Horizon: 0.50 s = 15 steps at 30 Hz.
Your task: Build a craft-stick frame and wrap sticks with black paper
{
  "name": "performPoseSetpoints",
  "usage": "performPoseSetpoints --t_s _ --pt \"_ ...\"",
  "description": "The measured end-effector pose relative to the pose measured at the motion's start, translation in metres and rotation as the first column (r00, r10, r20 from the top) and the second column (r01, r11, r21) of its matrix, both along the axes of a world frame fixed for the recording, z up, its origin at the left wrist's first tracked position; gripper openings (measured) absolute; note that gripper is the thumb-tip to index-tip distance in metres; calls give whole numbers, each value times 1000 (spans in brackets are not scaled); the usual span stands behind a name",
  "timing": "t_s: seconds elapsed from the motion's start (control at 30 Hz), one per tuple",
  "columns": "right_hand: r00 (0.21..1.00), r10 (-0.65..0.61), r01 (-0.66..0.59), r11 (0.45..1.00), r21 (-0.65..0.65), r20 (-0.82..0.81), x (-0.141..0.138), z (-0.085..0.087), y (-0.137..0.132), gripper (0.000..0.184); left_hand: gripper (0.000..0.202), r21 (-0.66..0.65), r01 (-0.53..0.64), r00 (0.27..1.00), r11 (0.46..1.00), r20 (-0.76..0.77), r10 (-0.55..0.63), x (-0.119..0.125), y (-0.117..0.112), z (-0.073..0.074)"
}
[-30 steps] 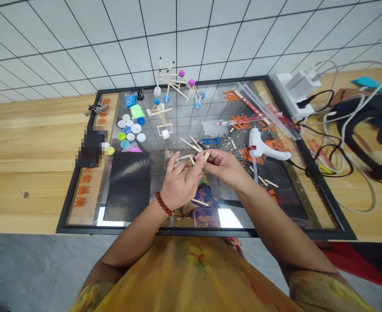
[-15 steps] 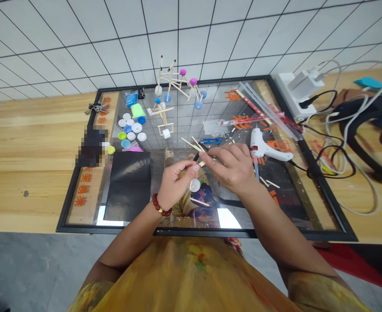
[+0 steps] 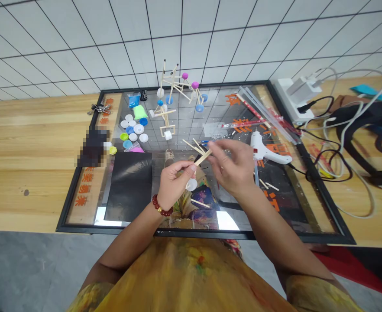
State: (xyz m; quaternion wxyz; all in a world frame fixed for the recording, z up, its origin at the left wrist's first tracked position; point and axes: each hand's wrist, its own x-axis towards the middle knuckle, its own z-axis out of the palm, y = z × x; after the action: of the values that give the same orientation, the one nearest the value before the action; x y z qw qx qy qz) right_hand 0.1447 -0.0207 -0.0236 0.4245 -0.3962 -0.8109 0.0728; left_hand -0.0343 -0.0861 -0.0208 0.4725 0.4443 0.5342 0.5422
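Note:
My left hand [image 3: 174,181], with a red bead bracelet on the wrist, is closed round a small wooden stick piece [image 3: 201,158] with a white bottle cap [image 3: 191,185] under it. My right hand [image 3: 233,167] hovers just right of it, fingertips pinched at the upper end of the stick. Both hands are over the middle of a black-framed glass board [image 3: 80,182]. Loose wooden sticks [image 3: 192,146] lie just beyond the hands.
A white glue gun [image 3: 265,148] lies right of my right hand. Stick-and-cap models [image 3: 178,89] stand at the board's far edge, coloured bottle caps [image 3: 133,130] at the left, a black sheet [image 3: 129,184] front left. A power strip [image 3: 299,93] and cables [image 3: 343,147] sit at right.
My hands turned the stick piece: the white cap now shows under my left hand. My right hand moved from gripping beside the left fingers to pinching the stick's upper end.

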Motion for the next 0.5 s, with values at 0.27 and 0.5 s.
performPoseSetpoints --t_s 0.27,0.5 --pt "805 -3 -521 476 -709 -593 -19 13 -8 41 19 82 -34 995 996 -96 42 2 0 -2" --pt "742 -104 -566 431 -703 -662 -30 10 -8 37 43 274 114 932 955 -361 -8 4 -6 -8"
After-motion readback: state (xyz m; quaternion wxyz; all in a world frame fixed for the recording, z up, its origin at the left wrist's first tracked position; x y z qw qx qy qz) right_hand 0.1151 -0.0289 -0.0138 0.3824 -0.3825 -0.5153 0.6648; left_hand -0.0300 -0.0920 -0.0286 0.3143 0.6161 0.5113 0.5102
